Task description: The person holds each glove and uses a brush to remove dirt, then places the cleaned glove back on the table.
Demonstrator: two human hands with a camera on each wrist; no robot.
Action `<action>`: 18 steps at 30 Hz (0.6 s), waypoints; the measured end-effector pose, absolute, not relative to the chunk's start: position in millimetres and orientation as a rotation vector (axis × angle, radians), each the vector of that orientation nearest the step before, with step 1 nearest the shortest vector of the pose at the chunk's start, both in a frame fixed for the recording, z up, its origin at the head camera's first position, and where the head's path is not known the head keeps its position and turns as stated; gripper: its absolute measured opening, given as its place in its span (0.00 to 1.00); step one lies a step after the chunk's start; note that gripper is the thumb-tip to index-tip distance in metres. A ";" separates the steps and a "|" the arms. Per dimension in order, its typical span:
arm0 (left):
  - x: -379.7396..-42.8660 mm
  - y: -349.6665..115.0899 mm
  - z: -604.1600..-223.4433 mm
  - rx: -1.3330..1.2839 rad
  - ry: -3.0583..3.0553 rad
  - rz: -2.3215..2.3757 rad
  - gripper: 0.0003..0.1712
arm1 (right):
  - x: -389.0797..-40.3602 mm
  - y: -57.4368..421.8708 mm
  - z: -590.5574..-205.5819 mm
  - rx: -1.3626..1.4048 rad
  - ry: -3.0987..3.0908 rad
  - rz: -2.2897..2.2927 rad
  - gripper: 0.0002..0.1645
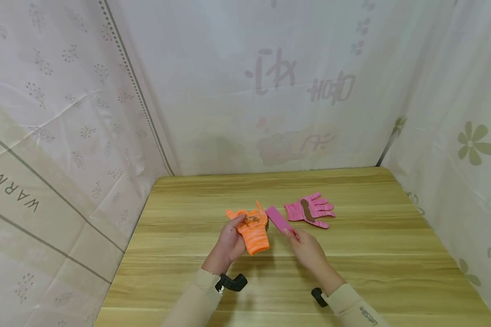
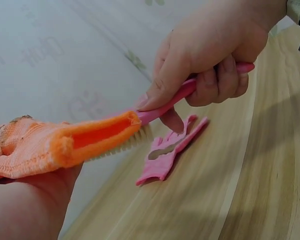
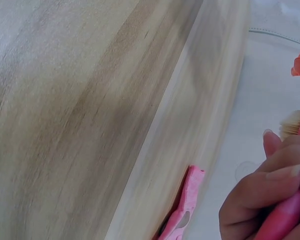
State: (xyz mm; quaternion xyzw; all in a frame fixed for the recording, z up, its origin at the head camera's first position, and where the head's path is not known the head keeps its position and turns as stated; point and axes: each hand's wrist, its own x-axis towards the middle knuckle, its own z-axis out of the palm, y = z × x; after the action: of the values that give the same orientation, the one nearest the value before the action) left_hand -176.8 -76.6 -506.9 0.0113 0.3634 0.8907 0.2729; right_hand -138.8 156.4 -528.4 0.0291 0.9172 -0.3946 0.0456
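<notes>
My left hand [image 1: 230, 243] holds an orange knit glove [image 1: 255, 238] above the table, thumb over the palm side and the cuff hanging toward me. Brown smears [image 1: 251, 219] mark the glove near the thumb. In my right hand [image 1: 309, 252] is a pink scrub brush [image 1: 278, 220], its handle gripped by curled fingers. Pale bristles [image 2: 122, 146] point downward in the left wrist view, just beside the glove's open cuff. The brush head is right at the glove's edge in the head view.
A pink knit glove [image 1: 294, 212] with a brown patch across it lies on the wooden table [image 1: 352, 272], fingers pointing right. Patterned white curtains [image 1: 212, 113] hang behind the table and along both sides.
</notes>
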 end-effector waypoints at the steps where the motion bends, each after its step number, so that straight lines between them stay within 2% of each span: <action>1: -177.2 -76.4 -507.2 0.029 0.982 2.396 0.25 | -138.7 156.7 -528.2 0.088 2.800 -1.202 0.37; 10: -179.4 -75.5 -509.2 0.001 1.036 2.418 0.17 | -138.4 160.3 -529.4 0.091 2.779 -1.147 0.35; 18: -181.0 -74.8 -509.0 0.019 1.005 2.415 0.16 | -140.5 163.8 -532.3 0.134 2.767 -1.141 0.34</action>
State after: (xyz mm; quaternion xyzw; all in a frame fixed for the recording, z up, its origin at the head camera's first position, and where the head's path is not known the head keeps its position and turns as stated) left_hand -181.0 -74.8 -509.0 0.0069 0.3711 0.8915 0.2598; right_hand -140.5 163.8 -532.3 0.0445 0.9211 -0.3798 0.0727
